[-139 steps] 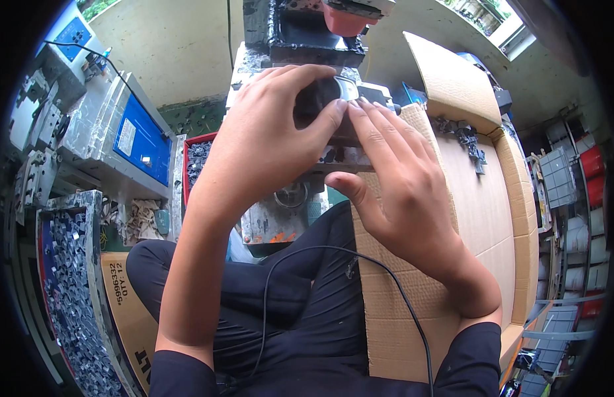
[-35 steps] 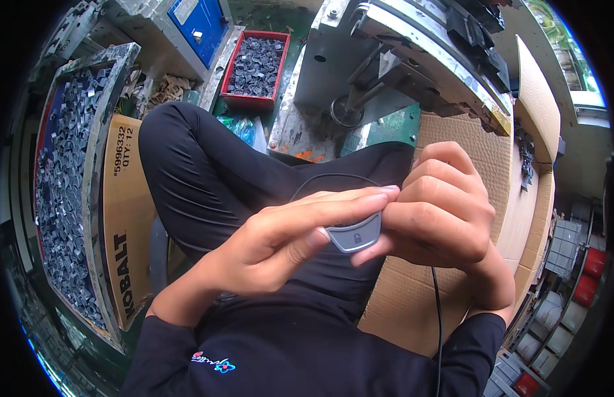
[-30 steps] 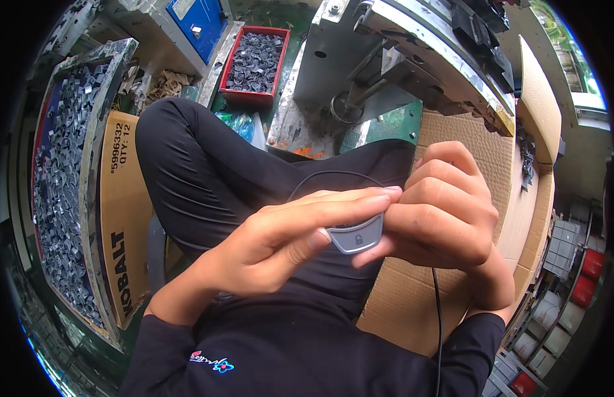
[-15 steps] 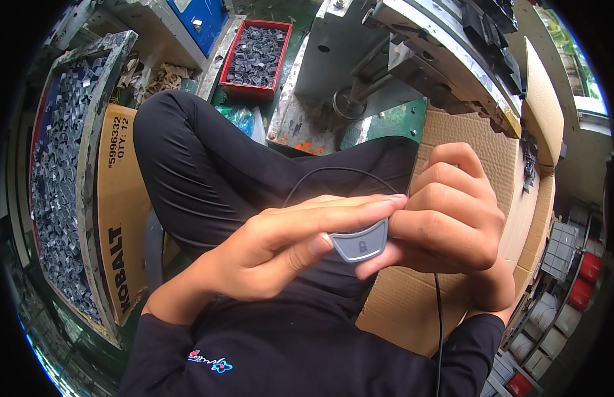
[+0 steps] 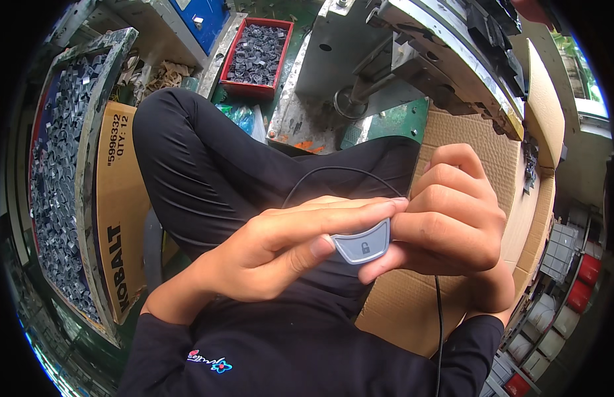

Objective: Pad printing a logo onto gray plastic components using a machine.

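Observation:
A small grey plastic button piece (image 5: 364, 249), roughly trapezoid with a light rim and an open-padlock symbol, is held up over my lap between both hands. My left hand (image 5: 270, 241) pinches its left end, the thumb at the near side and the straight fingers laid along its top edge. At its right end, my right hand (image 5: 452, 215) grips it with curled fingers and the thumb underneath. My left fingertips touch the right hand's index finger. The far side of the piece is hidden by the fingers.
A thin black cable (image 5: 438, 317) hangs beside my right forearm and loops behind the hands. Cardboard (image 5: 403, 311) lies to my right, below a metal machine (image 5: 452, 63). A red bin (image 5: 278, 83) and a wooden-framed tray (image 5: 88, 165) hold many small grey parts.
The grey button piece has turned slightly, its right end a little higher and its face showing more clearly. Both hands keep nearly the same grip and place.

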`<state>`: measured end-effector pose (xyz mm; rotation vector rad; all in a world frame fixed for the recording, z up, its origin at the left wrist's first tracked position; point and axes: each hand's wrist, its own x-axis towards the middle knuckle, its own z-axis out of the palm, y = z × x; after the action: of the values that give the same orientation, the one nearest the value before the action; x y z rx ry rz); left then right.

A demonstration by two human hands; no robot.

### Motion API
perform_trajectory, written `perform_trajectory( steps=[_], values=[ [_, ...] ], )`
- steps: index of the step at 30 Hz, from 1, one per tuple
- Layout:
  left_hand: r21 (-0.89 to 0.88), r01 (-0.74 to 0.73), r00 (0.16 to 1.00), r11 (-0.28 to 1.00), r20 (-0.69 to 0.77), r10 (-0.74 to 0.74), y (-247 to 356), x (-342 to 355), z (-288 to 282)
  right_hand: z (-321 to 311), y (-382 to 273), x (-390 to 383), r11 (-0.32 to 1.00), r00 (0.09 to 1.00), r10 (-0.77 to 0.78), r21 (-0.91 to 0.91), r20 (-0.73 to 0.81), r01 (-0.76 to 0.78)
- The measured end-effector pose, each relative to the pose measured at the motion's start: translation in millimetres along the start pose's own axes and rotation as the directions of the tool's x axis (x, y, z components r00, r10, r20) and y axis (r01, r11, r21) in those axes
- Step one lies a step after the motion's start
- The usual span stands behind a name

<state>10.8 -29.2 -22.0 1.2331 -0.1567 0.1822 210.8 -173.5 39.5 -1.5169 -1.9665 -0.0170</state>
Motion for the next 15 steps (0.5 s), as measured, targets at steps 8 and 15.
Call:
perform_trajectory(
  steps=[8, 15],
  values=[
    [0.011, -0.001, 1.0, 1.0, 0.011, 0.001, 0.4, -0.2, -1.6, -1.6, -0.9, -0.3, 1.0, 1.0, -0.001, -0.02, 0.025, 0.001],
    [0.031, -0.012, 1.0, 0.999, 0.024, 0.011, 1.0, 0.1, -2.6, -3.9, -1.6, -0.6, 1.0, 0.999, 0.004, -0.03, 0.05, -0.003]
  ],
)
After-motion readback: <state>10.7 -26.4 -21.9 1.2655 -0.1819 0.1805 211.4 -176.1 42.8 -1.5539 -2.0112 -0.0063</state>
